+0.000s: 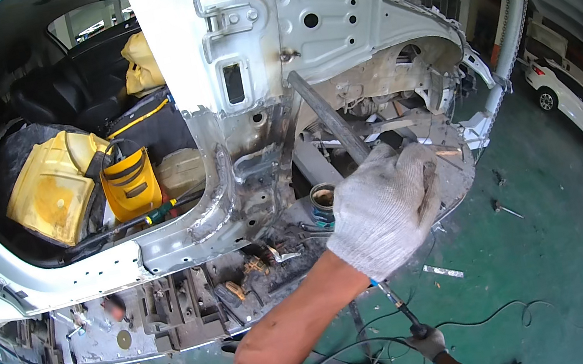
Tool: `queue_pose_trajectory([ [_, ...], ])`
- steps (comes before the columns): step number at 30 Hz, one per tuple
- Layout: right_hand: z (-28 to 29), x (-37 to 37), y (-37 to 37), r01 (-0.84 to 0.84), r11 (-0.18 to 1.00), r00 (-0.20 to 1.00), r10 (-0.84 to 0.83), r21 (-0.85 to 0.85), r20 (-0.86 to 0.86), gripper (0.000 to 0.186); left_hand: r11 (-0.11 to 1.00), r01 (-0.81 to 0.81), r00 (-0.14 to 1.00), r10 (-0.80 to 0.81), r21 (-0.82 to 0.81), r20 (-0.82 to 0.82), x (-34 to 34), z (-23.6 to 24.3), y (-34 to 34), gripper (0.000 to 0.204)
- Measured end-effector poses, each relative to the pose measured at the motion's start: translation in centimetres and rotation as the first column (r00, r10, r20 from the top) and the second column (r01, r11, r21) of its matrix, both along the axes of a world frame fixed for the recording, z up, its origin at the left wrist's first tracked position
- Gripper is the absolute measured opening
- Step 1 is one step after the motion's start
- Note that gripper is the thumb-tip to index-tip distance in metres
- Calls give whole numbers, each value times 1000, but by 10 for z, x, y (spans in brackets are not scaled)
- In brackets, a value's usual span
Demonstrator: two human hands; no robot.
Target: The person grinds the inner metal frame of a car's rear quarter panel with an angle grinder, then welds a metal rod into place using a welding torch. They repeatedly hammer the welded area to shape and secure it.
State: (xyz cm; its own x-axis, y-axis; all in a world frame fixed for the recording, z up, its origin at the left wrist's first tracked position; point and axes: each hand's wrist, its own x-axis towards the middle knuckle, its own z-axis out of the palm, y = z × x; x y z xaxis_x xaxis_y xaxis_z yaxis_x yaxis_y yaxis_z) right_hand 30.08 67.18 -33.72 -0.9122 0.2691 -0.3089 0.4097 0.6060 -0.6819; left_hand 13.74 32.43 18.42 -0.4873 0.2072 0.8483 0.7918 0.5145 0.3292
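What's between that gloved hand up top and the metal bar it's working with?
Nothing visible: the gloved left hand is already wrapped around the lower end of the grey metal bar, which slants up against the stripped car body.

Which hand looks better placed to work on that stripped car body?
Probably the left. The gloved left hand is up against the car body, gripping a dark bar. The right hand sits low over the green floor, closed on a thin rod.

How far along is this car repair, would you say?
Perhaps midway. Done: the car body is stripped to bare metal at this corner. In hand: the gloved left hand clasps a grey metal bar set against it; the right hand holds a thin rod. Left: scraps litter the green floor; no panels refitted.
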Motion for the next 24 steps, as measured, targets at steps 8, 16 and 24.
queue_pose_trajectory([
  [8, 38, -10, -26, -71, 997, 996, 72, 12, -51, 52, 999, 18, 1000, -17, -31, 8, 11, -5, -19, 21],
  [16, 45, 23, -33, -113, 989, 993, 111, 91, 27, 55, 997, 62, 968, -47, -51, 245, 106, -90, -65, 21],
  [24, 58, -32, -30, -244, 952, 958, 206, 187, 198, 51, 768, -614, 351, 62, 180, 934, 227, -298, -113, 18],
])
